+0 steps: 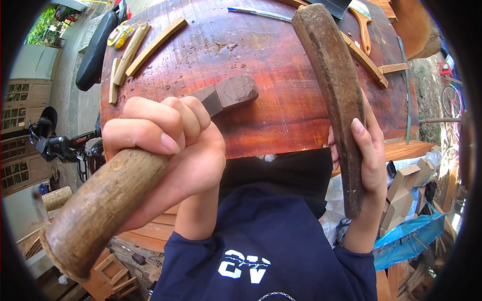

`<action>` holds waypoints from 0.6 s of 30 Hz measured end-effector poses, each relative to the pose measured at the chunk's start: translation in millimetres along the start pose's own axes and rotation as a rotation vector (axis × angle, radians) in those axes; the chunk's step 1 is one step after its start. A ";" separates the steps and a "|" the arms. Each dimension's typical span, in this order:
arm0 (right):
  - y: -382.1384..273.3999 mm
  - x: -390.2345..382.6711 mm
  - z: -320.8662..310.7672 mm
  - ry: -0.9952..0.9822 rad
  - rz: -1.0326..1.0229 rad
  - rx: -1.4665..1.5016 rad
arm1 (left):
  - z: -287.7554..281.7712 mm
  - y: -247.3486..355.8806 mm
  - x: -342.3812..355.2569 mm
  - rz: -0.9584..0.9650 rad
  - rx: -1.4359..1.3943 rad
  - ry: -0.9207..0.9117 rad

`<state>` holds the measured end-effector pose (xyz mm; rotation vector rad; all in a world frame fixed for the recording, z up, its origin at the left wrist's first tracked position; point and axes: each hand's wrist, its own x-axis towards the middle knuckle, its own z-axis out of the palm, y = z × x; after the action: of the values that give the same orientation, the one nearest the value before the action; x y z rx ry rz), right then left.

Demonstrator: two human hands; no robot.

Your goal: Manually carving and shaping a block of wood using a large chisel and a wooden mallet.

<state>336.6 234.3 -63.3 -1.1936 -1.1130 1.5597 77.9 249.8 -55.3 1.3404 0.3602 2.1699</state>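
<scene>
My left hand [168, 133] is closed round a thick, round wooden stick [105, 205] with pale brown, bark-like sides. Its broad end points down and left, close to the camera. Just beyond my left knuckles shows a dark, angular block [238, 93] with brown and grey faces. The hand hides whether this block joins the stick or lies on the tabletop. In my right hand [369, 153] a long, dark, rough wooden bar [339, 95] stands nearly upright, gripped near its lower part with the thumb along its side.
The reddish wooden table [281, 125] holds several light wooden strips [156, 46], a yellow tape measure [120, 36], a blue pen [256, 12] and a paintbrush [362, 25]. A bicycle [65, 143] stands left. Cardboard [401, 195] and blue plastic [409, 238] lie at right.
</scene>
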 end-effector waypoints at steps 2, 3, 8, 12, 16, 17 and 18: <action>0.1 0.1 0.0 -0.001 0.002 0.003 | 0.5 -1.7 -2.3 0.031 0.002 -0.044; 0.0 -0.1 0.0 -0.003 0.002 0.005 | 0.3 -2.1 -3.2 0.027 0.001 -0.044; -1.3 -1.4 0.0 0.011 0.012 0.005 | 0.2 -1.8 -4.9 0.017 -0.049 -0.045; 0.2 -0.2 0.2 -0.002 0.002 -0.003 | 4.3 -5.6 -5.9 0.051 -0.017 -0.012; 1.1 -0.2 0.2 0.007 -0.003 -0.026 | 6.8 -10.4 -3.9 0.067 0.003 -0.040; 1.7 -0.7 -0.2 0.008 -0.002 -0.020 | 7.9 -12.0 -4.2 0.072 -0.008 -0.031; 1.7 -1.2 -0.5 0.010 -0.002 -0.014 | 5.4 -12.4 -4.8 0.072 -0.013 -0.032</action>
<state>337.1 232.8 -64.8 -1.2079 -1.1204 1.5449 88.3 256.7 -62.5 1.3991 0.2891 2.2027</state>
